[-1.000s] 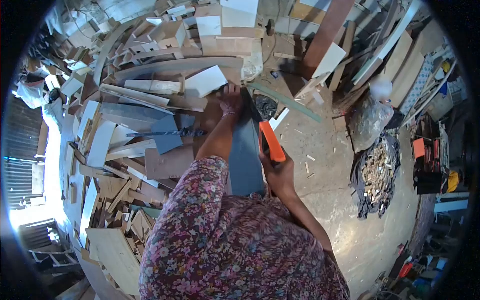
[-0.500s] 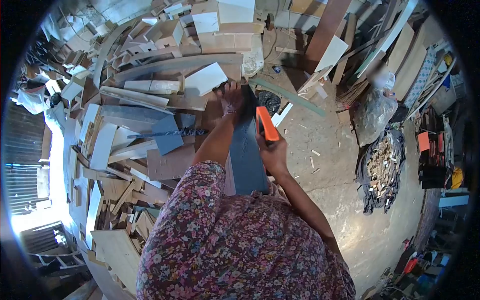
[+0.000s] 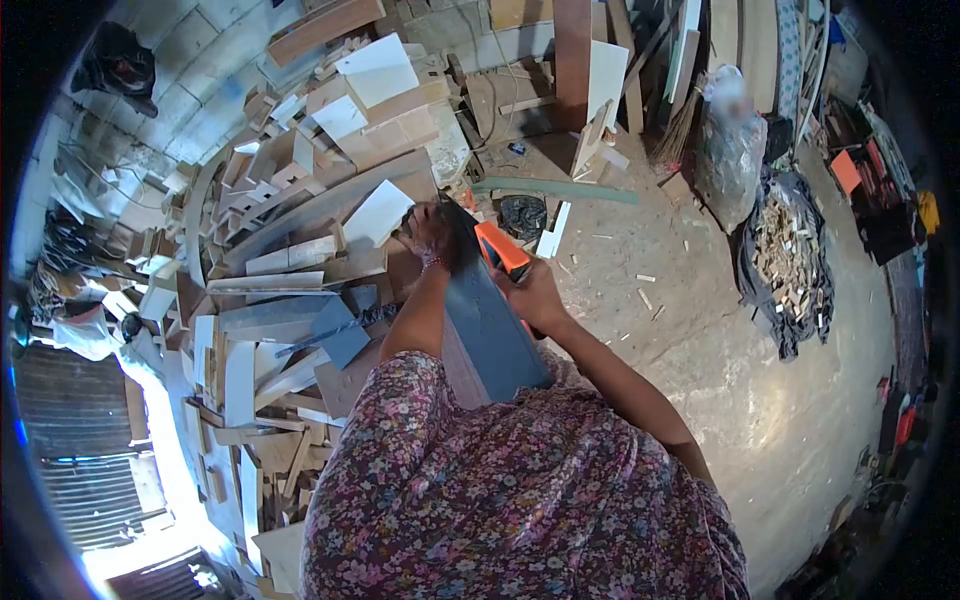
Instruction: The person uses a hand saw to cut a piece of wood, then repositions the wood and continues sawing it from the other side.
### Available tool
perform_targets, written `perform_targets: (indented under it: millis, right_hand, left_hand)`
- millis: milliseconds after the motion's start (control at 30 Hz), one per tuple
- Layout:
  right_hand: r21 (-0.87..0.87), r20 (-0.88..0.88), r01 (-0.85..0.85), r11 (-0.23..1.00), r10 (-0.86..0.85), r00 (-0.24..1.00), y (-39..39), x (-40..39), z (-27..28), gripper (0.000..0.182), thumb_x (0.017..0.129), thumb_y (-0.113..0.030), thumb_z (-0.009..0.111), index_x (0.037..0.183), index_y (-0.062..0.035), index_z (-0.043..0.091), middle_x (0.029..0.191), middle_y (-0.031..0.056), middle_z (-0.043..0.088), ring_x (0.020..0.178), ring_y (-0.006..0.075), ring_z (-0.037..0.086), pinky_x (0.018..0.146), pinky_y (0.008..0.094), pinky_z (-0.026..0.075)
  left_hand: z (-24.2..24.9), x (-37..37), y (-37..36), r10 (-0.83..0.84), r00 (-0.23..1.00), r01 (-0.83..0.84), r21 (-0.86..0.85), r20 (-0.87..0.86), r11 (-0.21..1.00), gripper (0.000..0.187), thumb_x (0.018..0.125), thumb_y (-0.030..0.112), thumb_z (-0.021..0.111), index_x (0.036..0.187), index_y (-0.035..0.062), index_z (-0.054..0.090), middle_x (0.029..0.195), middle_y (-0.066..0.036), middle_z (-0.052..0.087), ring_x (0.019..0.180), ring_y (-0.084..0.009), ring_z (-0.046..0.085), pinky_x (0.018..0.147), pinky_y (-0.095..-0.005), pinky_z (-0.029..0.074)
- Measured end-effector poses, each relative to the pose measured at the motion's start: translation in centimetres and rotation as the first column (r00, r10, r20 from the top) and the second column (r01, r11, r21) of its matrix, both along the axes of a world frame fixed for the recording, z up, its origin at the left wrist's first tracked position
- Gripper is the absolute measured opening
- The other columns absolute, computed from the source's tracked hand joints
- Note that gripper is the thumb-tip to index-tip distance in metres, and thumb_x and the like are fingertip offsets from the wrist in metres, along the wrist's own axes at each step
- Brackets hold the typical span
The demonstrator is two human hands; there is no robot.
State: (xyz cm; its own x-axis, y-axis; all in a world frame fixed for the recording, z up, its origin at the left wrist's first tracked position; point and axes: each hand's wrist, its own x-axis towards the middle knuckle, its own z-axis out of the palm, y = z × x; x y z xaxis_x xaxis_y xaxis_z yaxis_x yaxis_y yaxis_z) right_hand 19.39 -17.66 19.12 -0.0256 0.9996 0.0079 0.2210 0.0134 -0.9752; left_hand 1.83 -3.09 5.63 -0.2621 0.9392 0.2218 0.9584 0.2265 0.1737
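A long blue-grey board (image 3: 490, 325) lies lengthwise in front of me, its near end against my floral clothing. My left hand (image 3: 432, 235) is at its dark far end, fingers bent over the edge; shadow hides the fingertips. My right hand (image 3: 535, 295) is closed round the grip of an orange-and-black handsaw (image 3: 503, 250) at the board's right edge. Its handle shows clearly; the blade cannot be made out. A white piece of board (image 3: 378, 214) lies just left of my left hand.
Piled wood offcuts (image 3: 290, 265) fill the left side. On the floor at right are a dark cloth heaped with wood scraps (image 3: 790, 255) and a filled clear plastic bag (image 3: 730, 160). A green strip (image 3: 560, 188) lies ahead. Tall boards (image 3: 573, 70) lean at the back.
The view has turned and tilted up, showing more back wall. The handsaw's handle has tilted differently beside the board. Both hands stay at the board.
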Motion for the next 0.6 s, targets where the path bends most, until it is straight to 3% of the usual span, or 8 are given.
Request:
perform_targets:
  millis: [67,100,167,300,367,433,533,600]
  right_hand:
    - [0.065,-0.019,-0.008,0.998,0.009,1.0,-0.6,-1.0,-0.7,0.025,0.075,-0.015,0.063,0.091,0.0016,0.053,0.072,0.021,0.058,0.066,0.03,0.058,0.063,0.0348,0.045]
    - [0.069,-0.015,-0.014,0.998,0.015,1.0,-1.4,-0.9,0.6,0.025,0.075,-0.015,0.063,0.091,0.0016,0.053,0.072,0.021,0.058,0.066,0.03,0.058,0.063,0.0348,0.045]
    - [-0.068,0.166,-0.045,0.997,0.056,0.985,-3.8,-0.1,5.3,0.014,0.077,-0.009,0.061,0.084,0.0014,0.056,0.067,0.0064,0.056,0.063,0.0097,0.05,0.06,0.0275,0.043]
    - [-0.072,0.037,-0.034,0.997,0.037,0.999,-6.4,2.7,7.2,0.014,0.077,-0.01,0.062,0.082,0.0011,0.054,0.066,0.0058,0.054,0.062,0.0096,0.049,0.059,0.0279,0.042]
    - [-0.081,0.058,-0.051,0.995,0.056,0.997,-6.2,2.9,7.0,0.021,0.076,-0.013,0.061,0.087,0.0024,0.053,0.07,0.022,0.057,0.067,0.0374,0.058,0.059,0.0363,0.045]
    - [-0.091,0.097,-0.061,0.994,0.07,0.993,-5.6,2.4,6.1,0.02,0.076,-0.012,0.061,0.088,0.0024,0.053,0.071,0.0221,0.057,0.07,0.0389,0.057,0.06,0.0369,0.045]
    - [-0.011,0.132,-0.065,0.998,0.066,0.989,-3.0,1.2,3.1,0.021,0.075,-0.011,0.061,0.09,0.0025,0.054,0.074,0.0229,0.058,0.073,0.0405,0.057,0.062,0.0383,0.046]
    - [0.055,0.11,-0.052,0.997,0.046,0.993,-0.8,-0.3,0.3,0.022,0.074,-0.011,0.06,0.091,0.0026,0.054,0.075,0.0235,0.058,0.074,0.0406,0.057,0.064,0.039,0.046]
  left_hand:
    - [0.5,0.2,-0.4,0.013,1.0,-0.013,-0.007,0.001,1.0,0.029,0.078,0.028,0.049,0.106,0.0242,0.05,0.106,-0.001,0.046,0.106,-0.0183,0.042,0.084,-0.0562,0.03]
    - [0.0,0.1,-0.6,-0.013,1.0,0.013,0.119,0.001,0.993,0.027,0.078,0.027,0.048,0.104,0.0221,0.052,0.104,-0.002,0.047,0.105,-0.0194,0.044,0.084,-0.0557,0.03]
    - [-0.4,-0.3,-0.4,-0.031,1.0,0.03,0.235,0.002,0.971,0.025,0.078,0.027,0.048,0.102,0.02,0.053,0.103,-0.003,0.048,0.104,-0.0205,0.045,0.083,-0.0553,0.031]
    - [-1.1,-0.9,0.4,-0.065,0.997,0.057,0.194,0.039,0.979,0.022,0.078,0.024,0.047,0.095,0.0138,0.054,0.101,-0.005,0.049,0.096,-0.0219,0.048,0.08,-0.0529,0.033]
    - [-1.3,-1.1,0.6,-0.051,0.999,0.052,0.188,-0.007,0.981,0.021,0.077,0.023,0.047,0.093,0.0121,0.054,0.101,-0.005,0.049,0.093,-0.0221,0.048,0.078,-0.0524,0.033]
    - [-1.4,-1.3,0.3,-0.112,0.992,0.121,0.276,-0.048,0.953,0.021,0.077,0.024,0.047,0.094,0.0132,0.054,0.101,-0.004,0.049,0.093,-0.0212,0.047,0.079,-0.0526,0.033]
    - [-0.1,-0.4,-0.5,-0.027,0.998,0.035,0.156,-0.055,0.987,0.024,0.077,0.027,0.047,0.096,0.0141,0.054,0.102,-0.004,0.049,0.098,-0.021,0.046,0.082,-0.0544,0.03]
    - [-0.5,-0.7,-1.0,-0.04,0.996,0.054,0.196,-0.076,0.979,0.025,0.078,0.028,0.046,0.098,0.0148,0.054,0.103,-0.004,0.049,0.1,-0.0209,0.045,0.083,-0.0549,0.029]
